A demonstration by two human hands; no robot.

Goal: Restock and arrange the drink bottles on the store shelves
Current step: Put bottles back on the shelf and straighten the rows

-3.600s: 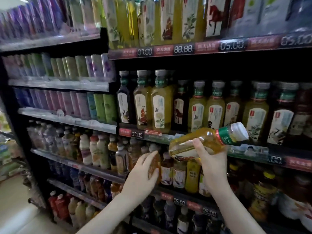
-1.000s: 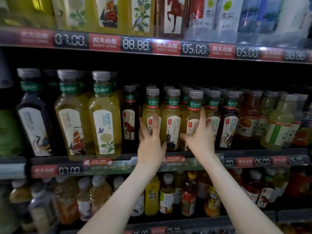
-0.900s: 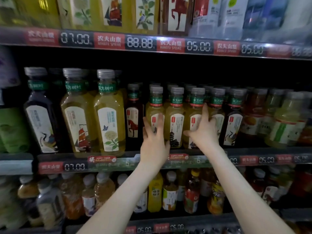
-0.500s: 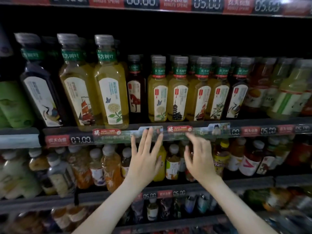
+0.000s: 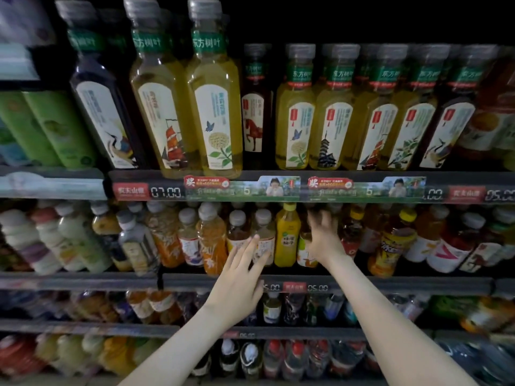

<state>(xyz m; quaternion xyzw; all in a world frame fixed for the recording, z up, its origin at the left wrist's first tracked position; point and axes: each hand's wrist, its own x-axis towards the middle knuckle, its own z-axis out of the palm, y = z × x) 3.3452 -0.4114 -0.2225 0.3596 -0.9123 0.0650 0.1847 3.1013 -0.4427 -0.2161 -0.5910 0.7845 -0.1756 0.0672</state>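
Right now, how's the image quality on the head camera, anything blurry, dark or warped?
Head view: the right hand is motion-smeared at the fingers, the left hand sharper; the tea bottles up top read clearly; the lower shelves and edges are soft and dim; the space above the bottles is black; wide-angle distortion bows the shelf edge and leans outer bottles.

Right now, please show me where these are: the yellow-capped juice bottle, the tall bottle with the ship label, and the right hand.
yellow-capped juice bottle (image 5: 288, 235): head view, on its yellow body.
ship label bottle (image 5: 167, 118): head view, on its label.
right hand (image 5: 323, 238): head view, on the back of the hand.
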